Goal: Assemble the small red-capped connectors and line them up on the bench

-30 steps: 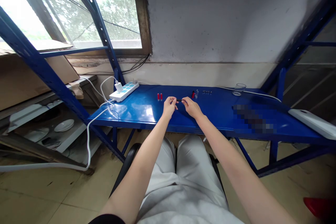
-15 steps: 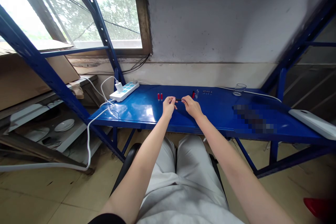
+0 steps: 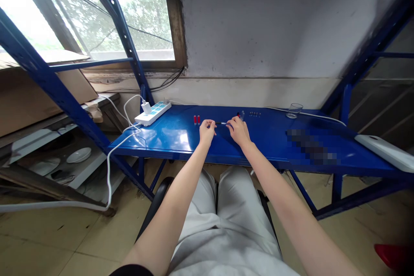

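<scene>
Both my hands rest on a blue metal shelf (image 3: 181, 138) in front of me. My left hand (image 3: 206, 130) is closed in a pinch on the left end of a thin dark rod-like piece (image 3: 221, 123). My right hand (image 3: 238, 130) is closed on its right end. Two small red pieces (image 3: 196, 119) stand just left of my left hand. Another small red piece (image 3: 238, 115) and a row of tiny dark parts (image 3: 255, 114) lie just beyond my right hand.
A white power strip (image 3: 152, 112) with a plugged charger and white cable lies at the shelf's left. A clear glass (image 3: 294, 110) stands at the back right, a white flat object (image 3: 384, 150) at the far right. Blue rack posts rise on both sides.
Both hands have shifted slightly away from me along the shelf, still holding the thin dark piece between them. My right hand now partly covers the red piece behind it.
</scene>
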Motion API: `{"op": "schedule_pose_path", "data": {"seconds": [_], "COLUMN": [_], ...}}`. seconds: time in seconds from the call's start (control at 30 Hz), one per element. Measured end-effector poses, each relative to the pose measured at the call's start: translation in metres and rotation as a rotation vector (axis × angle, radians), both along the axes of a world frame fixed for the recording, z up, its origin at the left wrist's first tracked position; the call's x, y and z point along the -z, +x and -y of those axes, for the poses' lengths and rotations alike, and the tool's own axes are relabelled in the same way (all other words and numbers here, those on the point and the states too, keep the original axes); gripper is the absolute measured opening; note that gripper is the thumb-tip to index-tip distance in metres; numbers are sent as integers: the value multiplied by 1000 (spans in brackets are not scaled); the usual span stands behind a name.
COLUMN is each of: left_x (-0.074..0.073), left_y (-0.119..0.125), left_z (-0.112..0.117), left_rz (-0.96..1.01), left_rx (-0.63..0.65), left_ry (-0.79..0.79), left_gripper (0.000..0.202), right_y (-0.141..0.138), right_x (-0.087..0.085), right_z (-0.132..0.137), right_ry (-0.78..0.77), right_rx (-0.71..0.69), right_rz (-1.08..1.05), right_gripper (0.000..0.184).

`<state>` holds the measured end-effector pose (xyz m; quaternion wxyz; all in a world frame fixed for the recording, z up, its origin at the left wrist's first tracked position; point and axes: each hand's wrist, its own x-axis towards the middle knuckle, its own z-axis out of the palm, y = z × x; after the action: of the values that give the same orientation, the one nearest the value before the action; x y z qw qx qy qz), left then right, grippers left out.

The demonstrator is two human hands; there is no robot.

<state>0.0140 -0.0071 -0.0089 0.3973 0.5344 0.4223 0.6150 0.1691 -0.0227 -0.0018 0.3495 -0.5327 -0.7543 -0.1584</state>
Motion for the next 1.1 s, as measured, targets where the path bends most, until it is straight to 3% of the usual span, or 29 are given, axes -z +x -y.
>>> {"op": "schedule_pose_path", "data": {"seconds": [0.13,0.37,0.6,0.9,1.1], "left_x": [0,-8,-13,-8,-9], "left_y": [-1,2,3,2,2], "left_z": [-1,7,11,9,10], "left_rz": [28,67,106,100,104], "left_rx": [-17,231,250,327,328], "left_ry": [-49,-83,-124,-91,-92], "left_gripper": [20,19,14,7,7], "right_y": [2,-5,-6,-7,-6], "right_x": [1,1,2,3,5], "right_z": [-1,2,3,5,2], "right_ry": [23,-56,-104,-166,-176], "right_rx": [-3,-203,-229,-233,-273], "right_rz": [-108,-84,-27,58,5], "right_gripper": [31,28,25,21,19]}}
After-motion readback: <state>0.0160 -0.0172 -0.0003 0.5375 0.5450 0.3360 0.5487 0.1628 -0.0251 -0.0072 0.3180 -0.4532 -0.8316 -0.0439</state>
